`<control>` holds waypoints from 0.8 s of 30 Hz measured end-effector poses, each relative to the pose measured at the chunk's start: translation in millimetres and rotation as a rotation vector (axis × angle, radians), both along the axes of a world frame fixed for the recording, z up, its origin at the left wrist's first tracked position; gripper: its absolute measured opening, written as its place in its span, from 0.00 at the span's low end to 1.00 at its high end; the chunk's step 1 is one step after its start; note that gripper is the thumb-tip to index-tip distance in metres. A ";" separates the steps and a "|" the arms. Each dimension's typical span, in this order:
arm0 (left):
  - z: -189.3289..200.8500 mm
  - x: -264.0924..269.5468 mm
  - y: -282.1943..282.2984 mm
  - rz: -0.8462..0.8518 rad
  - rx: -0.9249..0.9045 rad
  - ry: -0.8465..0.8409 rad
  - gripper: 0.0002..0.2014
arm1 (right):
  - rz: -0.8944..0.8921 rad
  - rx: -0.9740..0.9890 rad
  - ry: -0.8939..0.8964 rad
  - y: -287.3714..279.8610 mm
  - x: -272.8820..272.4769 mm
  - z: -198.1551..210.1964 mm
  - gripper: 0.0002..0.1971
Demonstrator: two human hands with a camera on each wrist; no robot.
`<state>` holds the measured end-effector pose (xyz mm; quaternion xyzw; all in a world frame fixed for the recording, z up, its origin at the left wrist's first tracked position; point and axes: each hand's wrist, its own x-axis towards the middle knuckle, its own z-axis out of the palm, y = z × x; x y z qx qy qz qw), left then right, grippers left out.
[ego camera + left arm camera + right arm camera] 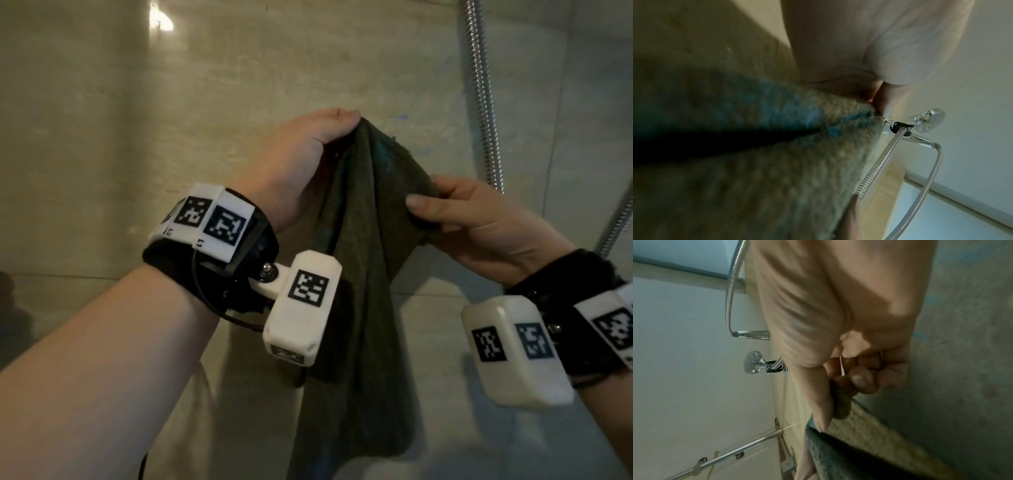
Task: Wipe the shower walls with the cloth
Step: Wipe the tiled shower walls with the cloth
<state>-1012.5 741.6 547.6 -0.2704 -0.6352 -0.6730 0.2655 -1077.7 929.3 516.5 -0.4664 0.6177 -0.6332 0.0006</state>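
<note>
A dark green cloth (363,260) with blue smears near its top hangs in front of the beige tiled shower wall (171,120). My left hand (346,118) pinches its top corner, held highest. To the right and a little lower, my right hand (423,202) grips another edge of the cloth, thumb on the front. The cloth drapes down between both wrists, apart from the wall. In the left wrist view the cloth (756,162) fills the lower left under my palm. In the right wrist view my curled fingers (865,378) hold the cloth (869,443).
A ribbed metal shower hose (486,102) runs down the wall on the right, close to my right hand. The shower head (753,361) sits in its holder higher up. A glass panel with a metal rail (735,456) stands nearby. Faint blue marks (404,116) show on the wall.
</note>
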 end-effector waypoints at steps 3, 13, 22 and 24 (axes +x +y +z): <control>-0.6 0.3 -1.2 0.019 0.015 0.027 0.14 | 0.067 -0.186 -0.047 1.0 0.3 -4.3 0.25; 5.1 2.4 4.6 0.413 -0.746 0.080 0.15 | 0.463 -0.689 -0.283 -14.5 24.5 -8.5 0.14; 1.2 -23.9 -8.2 0.957 -0.375 0.734 0.10 | -0.425 -0.513 0.373 -20.5 10.2 -17.2 0.04; -0.7 -31.9 -15.5 1.164 -0.456 0.772 0.19 | -0.749 -0.352 0.710 -20.7 3.9 -20.0 0.10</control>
